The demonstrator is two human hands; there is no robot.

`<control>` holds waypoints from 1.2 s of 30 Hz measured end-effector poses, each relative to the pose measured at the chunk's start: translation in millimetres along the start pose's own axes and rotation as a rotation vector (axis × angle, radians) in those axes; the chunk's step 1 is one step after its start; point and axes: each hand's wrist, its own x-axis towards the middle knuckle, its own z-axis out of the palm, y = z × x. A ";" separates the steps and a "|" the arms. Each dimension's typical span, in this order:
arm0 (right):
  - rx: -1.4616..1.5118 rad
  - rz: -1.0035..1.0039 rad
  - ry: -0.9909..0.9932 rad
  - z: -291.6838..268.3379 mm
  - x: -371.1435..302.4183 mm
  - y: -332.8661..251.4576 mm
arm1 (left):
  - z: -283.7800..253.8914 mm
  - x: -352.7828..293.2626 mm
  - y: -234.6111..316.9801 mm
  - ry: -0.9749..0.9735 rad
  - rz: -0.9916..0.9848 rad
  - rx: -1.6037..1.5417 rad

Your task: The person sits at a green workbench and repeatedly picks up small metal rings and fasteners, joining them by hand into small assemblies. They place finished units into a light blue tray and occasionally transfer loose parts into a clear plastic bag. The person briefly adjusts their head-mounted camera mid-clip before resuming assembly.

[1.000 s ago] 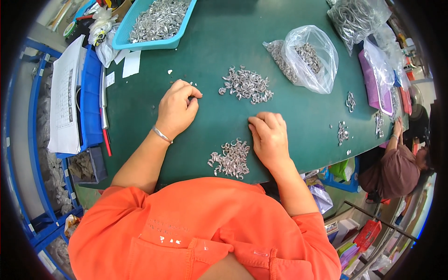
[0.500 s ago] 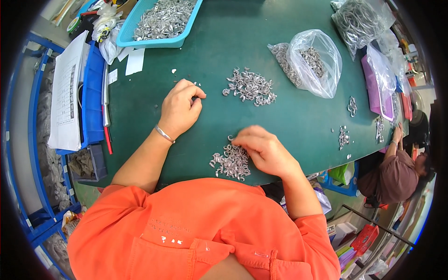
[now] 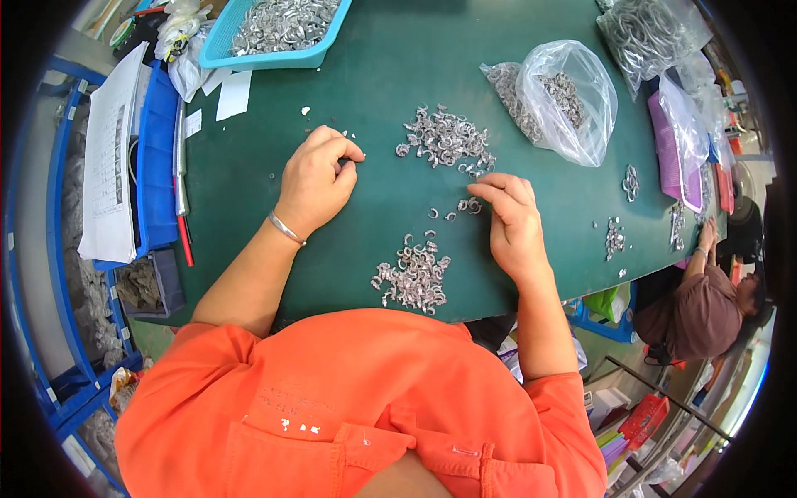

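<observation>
Small silvery curved pieces lie on the green surface (image 3: 374, 207) in a near pile (image 3: 415, 278) and a far pile (image 3: 448, 137), with loose pieces (image 3: 474, 205) between — seemingly partway sorted. Right hand (image 3: 515, 224) beside those, left hand (image 3: 315, 178) curled — whether either grip pinches anything, I cannot tell.

Two large piles (image 3: 413, 278), one turquoise basket (image 3: 266, 61)

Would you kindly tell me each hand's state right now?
Left hand: loosely curled; any hold can't be told.
Right hand: partly curled near small curved pieces; hold unclear.
</observation>
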 end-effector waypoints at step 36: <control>-0.016 -0.074 0.173 15.7 -18.6 -26.5 | -1.8 -4.2 23.1 0.093 0.070 -0.186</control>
